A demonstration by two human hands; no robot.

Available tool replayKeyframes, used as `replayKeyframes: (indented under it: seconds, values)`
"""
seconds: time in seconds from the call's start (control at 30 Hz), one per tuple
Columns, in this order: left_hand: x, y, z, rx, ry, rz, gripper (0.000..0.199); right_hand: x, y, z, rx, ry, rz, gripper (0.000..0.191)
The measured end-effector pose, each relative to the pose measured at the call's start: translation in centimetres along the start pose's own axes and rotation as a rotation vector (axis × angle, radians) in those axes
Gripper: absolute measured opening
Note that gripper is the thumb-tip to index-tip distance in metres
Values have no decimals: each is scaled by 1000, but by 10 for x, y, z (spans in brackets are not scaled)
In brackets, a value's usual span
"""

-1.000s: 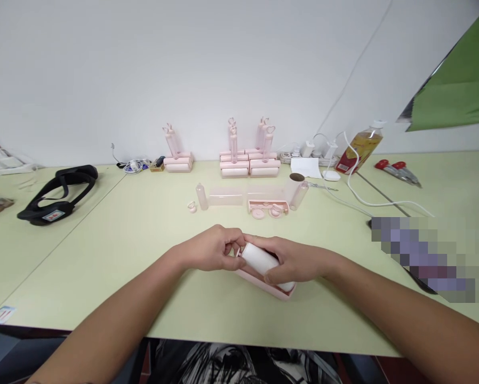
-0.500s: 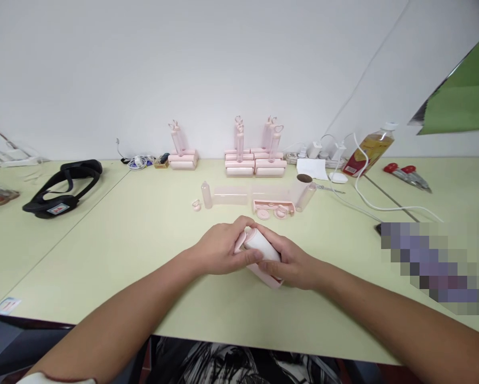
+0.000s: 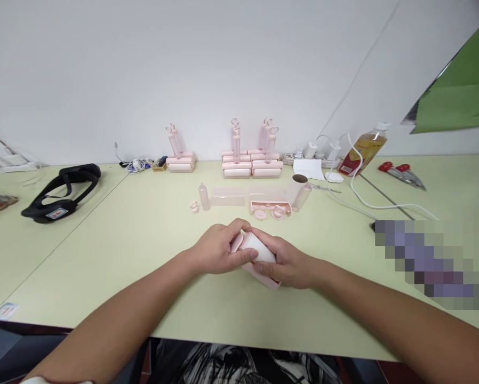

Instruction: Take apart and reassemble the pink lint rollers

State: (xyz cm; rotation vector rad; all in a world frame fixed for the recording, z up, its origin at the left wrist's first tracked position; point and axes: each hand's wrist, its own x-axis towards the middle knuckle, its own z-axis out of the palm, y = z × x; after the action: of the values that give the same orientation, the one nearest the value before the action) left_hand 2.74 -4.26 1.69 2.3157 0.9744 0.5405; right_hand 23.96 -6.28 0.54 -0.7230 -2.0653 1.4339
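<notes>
My left hand (image 3: 216, 248) and my right hand (image 3: 293, 263) meet around a white roll (image 3: 263, 251) and a pale pink case (image 3: 264, 278) above the table near its front. My left thumb lies over the roll's near side, and its fingers curl round the left end. My right hand grips the right side, with its thumb on the near face. Fingers cover much of both parts. Beyond the hands lie an open pink case (image 3: 289, 207), a small clear pink bottle (image 3: 204, 197) and a looped pink cap (image 3: 194, 206).
Several pink cases (image 3: 237, 173) with upright clear bottles stand by the wall. A cardboard-cored roll (image 3: 297, 188) stands right of centre. A black headset strap (image 3: 63, 205) lies left. A drink bottle (image 3: 363, 152), cables and red-handled pliers (image 3: 403, 175) are at right.
The white roll has shifted slightly within the pink case, and my thumbs have moved a little over it. Both hands keep their hold. The whole view has shifted slightly.
</notes>
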Motion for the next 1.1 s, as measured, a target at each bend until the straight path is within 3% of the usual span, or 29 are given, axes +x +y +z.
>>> replayKeyframes:
  seconds: [0.37, 1.1]
  values:
    - [0, -2, 0, 83, 10, 2, 42, 1, 1, -3, 72, -59, 68, 61]
    - [0, -2, 0, 62, 41, -14, 40, 1, 3, -4, 35, -65, 33, 56]
